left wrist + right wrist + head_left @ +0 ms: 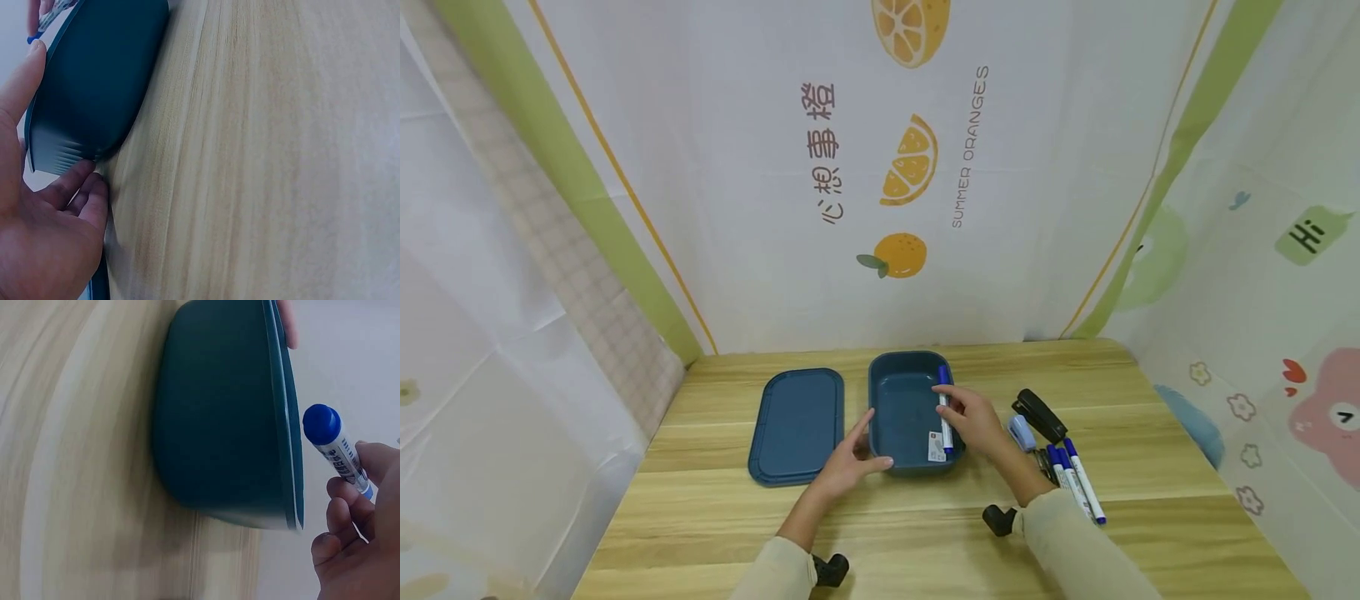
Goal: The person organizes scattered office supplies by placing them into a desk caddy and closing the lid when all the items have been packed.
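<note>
A dark blue plastic box (917,469) stands uncovered on the table, with a small white label at the near right. My right hand (973,421) pinches a blue-capped whiteboard marker (946,433) between thumb and fingers, above the box's right rim. In the right wrist view the marker (344,461) is tilted and apart from the rim. At the near left corner, my left hand (844,468) touches the box with spread fingers, its thumb along the near rim. The left wrist view shows fingertips (81,169) against the ribbed end wall.
The matching blue lid (797,427) lies flat left of the box. To the right lie a black stapler (1040,415), a small light-blue item (1021,433), and several more markers (1084,481). A printed curtain (760,250) hangs behind the table.
</note>
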Motion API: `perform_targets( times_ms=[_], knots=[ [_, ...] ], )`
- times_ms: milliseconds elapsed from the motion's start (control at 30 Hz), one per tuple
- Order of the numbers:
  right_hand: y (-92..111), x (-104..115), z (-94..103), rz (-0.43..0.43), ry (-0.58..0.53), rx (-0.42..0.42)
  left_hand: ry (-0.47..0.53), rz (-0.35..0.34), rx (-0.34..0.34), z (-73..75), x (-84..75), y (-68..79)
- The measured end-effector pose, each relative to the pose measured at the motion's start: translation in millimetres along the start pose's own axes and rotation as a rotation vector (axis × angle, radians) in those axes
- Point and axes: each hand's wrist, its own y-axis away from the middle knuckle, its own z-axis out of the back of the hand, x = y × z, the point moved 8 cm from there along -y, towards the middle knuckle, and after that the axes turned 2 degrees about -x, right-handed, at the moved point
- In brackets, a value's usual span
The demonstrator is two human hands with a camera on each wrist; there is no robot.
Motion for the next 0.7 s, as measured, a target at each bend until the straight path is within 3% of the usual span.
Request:
perform_targets(
  times_ms=[200, 500, 700],
  knots=[
    [-2, 3, -12.3, -0.024, 0.013, -0.002, 0.006, 0.03, -0.012, 0.9, -1.7, 1.4],
    [-3, 6, -32.7, -0.074, -0.014, 0.053, 0.0, 0.026, 0.016, 1.1, -31.3, 13.1],
    [-5, 9, -42.2, -0.079, 0.008, 0.081, 0.019, 0.021, 0.022, 0.6, -32.9, 14.4]
  ],
)
